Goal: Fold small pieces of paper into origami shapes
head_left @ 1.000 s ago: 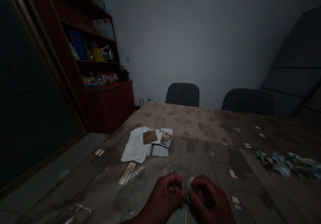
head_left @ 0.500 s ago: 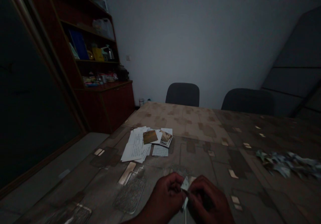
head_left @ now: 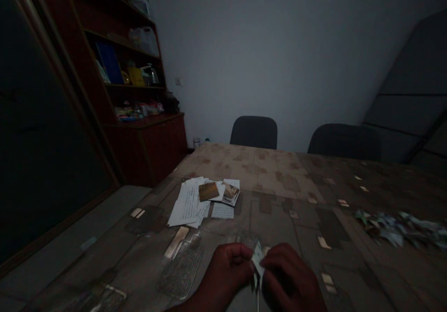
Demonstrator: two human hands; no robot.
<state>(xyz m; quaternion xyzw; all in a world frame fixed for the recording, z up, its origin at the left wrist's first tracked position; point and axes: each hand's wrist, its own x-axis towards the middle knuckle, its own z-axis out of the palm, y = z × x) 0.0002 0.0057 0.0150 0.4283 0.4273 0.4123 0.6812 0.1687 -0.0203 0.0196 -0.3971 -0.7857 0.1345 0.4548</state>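
Note:
A small piece of folded pale paper [head_left: 257, 260] is held up between my two hands near the table's front, its top coming to a point. My left hand [head_left: 228, 271] pinches its left side between thumb and fingers. On the other side, my right hand [head_left: 292, 274] is closed on the paper's right edge, fingers curled. The paper's lower part is dark and partly hidden between the hands. Beyond my left hand lie printed sheets [head_left: 186, 205], with a brown picture card [head_left: 208, 191] and another picture card [head_left: 230, 193] on top.
A heap of crumpled or folded paper pieces [head_left: 401, 228] lies on the right of the patterned tablecloth [head_left: 272, 172]. Two dark chairs, one at the middle [head_left: 254, 131] and one farther right [head_left: 345, 140], stand behind the table. A red-brown cabinet [head_left: 160, 139] with filled shelves is at left.
The fingers of both hands have shifted on the folded paper, and more of its pale face shows between them. The sheets and the paper heap lie as before.

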